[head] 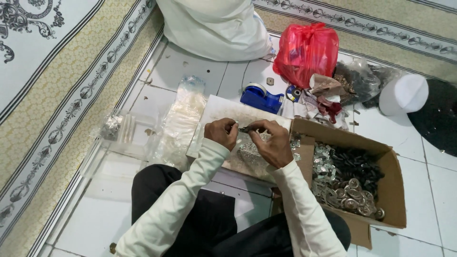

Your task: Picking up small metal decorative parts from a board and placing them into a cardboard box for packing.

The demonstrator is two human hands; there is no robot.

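Floor: white tiles [190, 64] with dark grout lines, seen from above; a person sits on them, dark trousers and cream long sleeves in the lower half of the view.
Surroundings: a patterned carpet [57, 90] in cream, yellow and grey borders the tiles on the left, and a matching strip runs along the top right.
Work surface: a pale flat board [223, 109] lies on the tiles just ahead of the knees, with a small heap of shiny metal bits on it under the hands.
Left hand [221, 132]: raised over the board, fingers pinched on one end of a small dark metal piece [244, 129].
Right hand [272, 142]: close against the left, thumb and fingers gripping the other end of the same piece.
The piece: tiny, dark and slim, held between the two hands just above the board; its exact shape is too small to tell.
Right of the board: an open cardboard box [392, 190] holding silvery clips, black parts and round metal rings.
Left of the board: clear plastic bags [178, 123] lying flat.
Behind: a blue tape dispenser [261, 99], a red plastic bag [307, 50], a white sack [214, 26] and a white cap [403, 93].
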